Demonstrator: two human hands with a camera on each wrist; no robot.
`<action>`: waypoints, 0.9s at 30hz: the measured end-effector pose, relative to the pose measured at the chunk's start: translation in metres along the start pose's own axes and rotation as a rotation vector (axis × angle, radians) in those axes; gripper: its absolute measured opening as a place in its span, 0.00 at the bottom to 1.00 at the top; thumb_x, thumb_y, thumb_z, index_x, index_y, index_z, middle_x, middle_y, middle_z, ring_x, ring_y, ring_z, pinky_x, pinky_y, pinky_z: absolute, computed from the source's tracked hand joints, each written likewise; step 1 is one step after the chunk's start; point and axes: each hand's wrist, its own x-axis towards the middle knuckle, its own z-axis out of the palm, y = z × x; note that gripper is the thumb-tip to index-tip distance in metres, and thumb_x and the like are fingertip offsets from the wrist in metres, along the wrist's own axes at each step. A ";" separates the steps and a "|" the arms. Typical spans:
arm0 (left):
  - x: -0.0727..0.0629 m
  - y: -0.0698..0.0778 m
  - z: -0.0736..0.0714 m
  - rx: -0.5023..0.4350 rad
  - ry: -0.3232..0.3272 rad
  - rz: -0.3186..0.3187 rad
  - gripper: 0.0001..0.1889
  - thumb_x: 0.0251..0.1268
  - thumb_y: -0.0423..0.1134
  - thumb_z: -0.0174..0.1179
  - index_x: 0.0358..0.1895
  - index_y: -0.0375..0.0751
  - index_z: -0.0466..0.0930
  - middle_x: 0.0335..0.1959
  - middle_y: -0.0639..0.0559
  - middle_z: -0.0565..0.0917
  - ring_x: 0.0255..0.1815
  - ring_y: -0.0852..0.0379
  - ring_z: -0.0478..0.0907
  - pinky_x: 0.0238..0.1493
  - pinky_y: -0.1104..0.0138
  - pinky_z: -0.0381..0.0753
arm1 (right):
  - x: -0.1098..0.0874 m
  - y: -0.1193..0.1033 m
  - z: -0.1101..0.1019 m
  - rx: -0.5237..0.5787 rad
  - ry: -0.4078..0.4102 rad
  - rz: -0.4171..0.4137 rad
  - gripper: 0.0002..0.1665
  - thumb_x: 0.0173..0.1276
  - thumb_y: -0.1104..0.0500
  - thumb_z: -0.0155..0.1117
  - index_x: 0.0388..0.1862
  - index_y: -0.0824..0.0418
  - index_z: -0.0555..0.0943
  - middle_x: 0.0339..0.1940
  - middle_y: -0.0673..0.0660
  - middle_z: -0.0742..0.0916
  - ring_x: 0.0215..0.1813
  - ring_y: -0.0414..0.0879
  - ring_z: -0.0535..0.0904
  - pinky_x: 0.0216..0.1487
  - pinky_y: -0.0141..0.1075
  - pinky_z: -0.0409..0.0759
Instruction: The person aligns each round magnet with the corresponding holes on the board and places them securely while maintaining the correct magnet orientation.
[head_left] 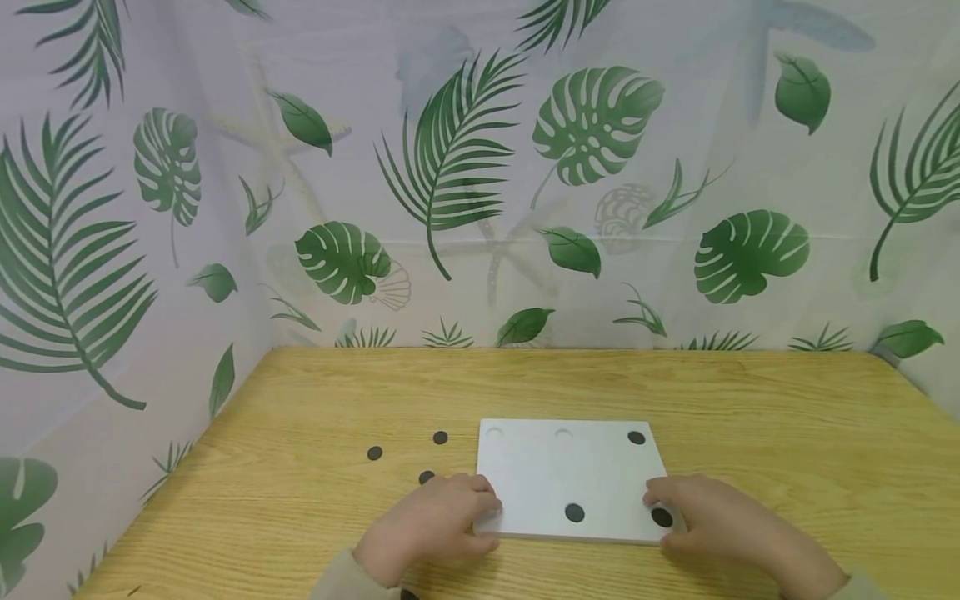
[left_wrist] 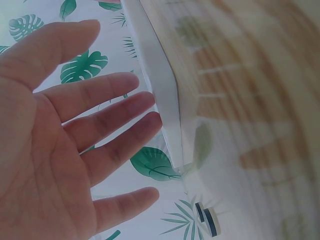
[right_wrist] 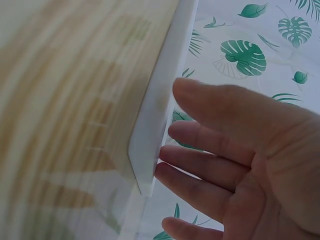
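A white rectangular board (head_left: 555,475) lies flat on the table. Black discs sit on it at the far right corner (head_left: 636,437), the near middle (head_left: 574,512) and the near right corner (head_left: 662,517). Two shallow round recesses show along its far edge. My left hand (head_left: 431,525) is at the board's near left corner; in the left wrist view its fingers are loosely spread, some meeting the board's edge (left_wrist: 167,107). At the near right corner is my right hand (head_left: 723,521). Its fingertips touch the board's side (right_wrist: 157,112) in the right wrist view, the fingers relaxed.
Loose black discs lie left of the board, including one disc (head_left: 375,452) farthest left and another disc (head_left: 440,437) close to the board. Part of a dark disc (head_left: 408,594) shows below my left wrist. A leaf-printed cloth (head_left: 480,308) stands behind the wooden table (head_left: 315,400).
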 end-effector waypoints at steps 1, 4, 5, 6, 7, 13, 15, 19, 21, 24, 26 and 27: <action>0.000 0.000 0.000 -0.001 0.000 -0.001 0.14 0.54 0.48 0.59 0.41 0.45 0.81 0.39 0.59 0.77 0.37 0.65 0.72 0.36 0.74 0.70 | 0.000 0.000 0.000 -0.001 0.001 0.009 0.20 0.42 0.59 0.71 0.38 0.59 0.79 0.41 0.55 0.82 0.43 0.50 0.76 0.45 0.48 0.72; 0.000 0.001 0.000 -0.003 -0.003 -0.004 0.14 0.55 0.48 0.59 0.41 0.46 0.81 0.39 0.58 0.77 0.37 0.65 0.72 0.36 0.74 0.71 | 0.000 0.000 0.001 0.003 -0.002 0.035 0.20 0.43 0.60 0.70 0.39 0.60 0.80 0.44 0.58 0.81 0.48 0.54 0.75 0.48 0.50 0.69; 0.001 0.001 0.000 -0.004 -0.004 -0.005 0.14 0.55 0.48 0.59 0.41 0.46 0.81 0.39 0.58 0.77 0.37 0.65 0.72 0.36 0.74 0.71 | 0.000 0.000 0.001 -0.005 -0.004 0.036 0.21 0.44 0.59 0.71 0.40 0.61 0.80 0.46 0.60 0.80 0.49 0.56 0.74 0.49 0.51 0.69; 0.001 0.001 0.000 -0.006 -0.006 -0.006 0.14 0.55 0.48 0.58 0.41 0.46 0.81 0.39 0.58 0.77 0.38 0.65 0.72 0.36 0.74 0.71 | -0.001 0.000 0.002 -0.004 -0.006 0.042 0.21 0.44 0.59 0.71 0.40 0.61 0.80 0.48 0.61 0.79 0.51 0.57 0.73 0.50 0.51 0.68; 0.001 0.001 0.000 -0.006 -0.007 -0.007 0.14 0.55 0.48 0.58 0.41 0.46 0.80 0.39 0.58 0.77 0.38 0.65 0.72 0.37 0.74 0.71 | -0.001 -0.001 0.002 -0.007 -0.008 0.044 0.21 0.44 0.59 0.71 0.41 0.62 0.80 0.49 0.61 0.79 0.51 0.58 0.73 0.51 0.51 0.67; 0.001 0.001 0.001 -0.016 -0.011 -0.008 0.14 0.55 0.48 0.58 0.42 0.45 0.80 0.39 0.58 0.77 0.38 0.65 0.72 0.37 0.73 0.71 | -0.002 0.001 0.004 -0.024 -0.008 0.026 0.23 0.45 0.58 0.71 0.42 0.64 0.80 0.51 0.62 0.78 0.52 0.59 0.72 0.50 0.51 0.67; 0.001 0.001 0.001 -0.013 -0.009 -0.009 0.14 0.54 0.48 0.59 0.41 0.45 0.81 0.39 0.58 0.77 0.38 0.65 0.72 0.37 0.73 0.71 | -0.002 0.001 0.004 -0.024 -0.008 0.021 0.24 0.45 0.58 0.71 0.43 0.64 0.79 0.51 0.62 0.78 0.52 0.59 0.72 0.50 0.51 0.67; 0.001 0.001 0.000 -0.002 -0.008 -0.002 0.14 0.54 0.48 0.59 0.40 0.46 0.81 0.37 0.59 0.77 0.35 0.66 0.71 0.35 0.74 0.70 | -0.002 -0.001 0.003 -0.010 -0.015 0.024 0.24 0.44 0.59 0.71 0.43 0.65 0.80 0.50 0.63 0.78 0.51 0.58 0.73 0.50 0.50 0.68; 0.001 0.002 0.000 0.000 -0.009 0.001 0.13 0.54 0.48 0.60 0.39 0.46 0.81 0.36 0.59 0.77 0.34 0.66 0.71 0.34 0.75 0.70 | -0.002 -0.001 0.003 -0.007 -0.019 0.022 0.24 0.45 0.59 0.71 0.42 0.65 0.80 0.50 0.63 0.78 0.51 0.58 0.73 0.49 0.50 0.69; 0.001 0.002 0.000 0.002 -0.010 0.003 0.13 0.54 0.48 0.59 0.40 0.46 0.81 0.37 0.59 0.77 0.35 0.66 0.71 0.34 0.75 0.70 | -0.002 -0.002 0.002 -0.001 -0.023 0.029 0.23 0.45 0.59 0.71 0.42 0.65 0.80 0.50 0.63 0.78 0.51 0.58 0.73 0.49 0.50 0.69; 0.001 0.002 0.000 0.003 -0.009 0.004 0.13 0.54 0.48 0.59 0.40 0.46 0.80 0.37 0.59 0.76 0.35 0.66 0.71 0.35 0.75 0.70 | -0.002 -0.001 0.002 -0.003 -0.021 0.029 0.23 0.45 0.59 0.71 0.43 0.65 0.80 0.50 0.63 0.78 0.51 0.58 0.73 0.49 0.50 0.68; 0.001 0.001 0.000 0.007 -0.008 0.005 0.14 0.54 0.48 0.59 0.40 0.46 0.80 0.37 0.59 0.76 0.35 0.66 0.71 0.35 0.75 0.70 | -0.002 -0.001 0.002 -0.006 -0.020 0.028 0.23 0.45 0.59 0.71 0.43 0.65 0.80 0.50 0.63 0.78 0.51 0.58 0.73 0.50 0.50 0.68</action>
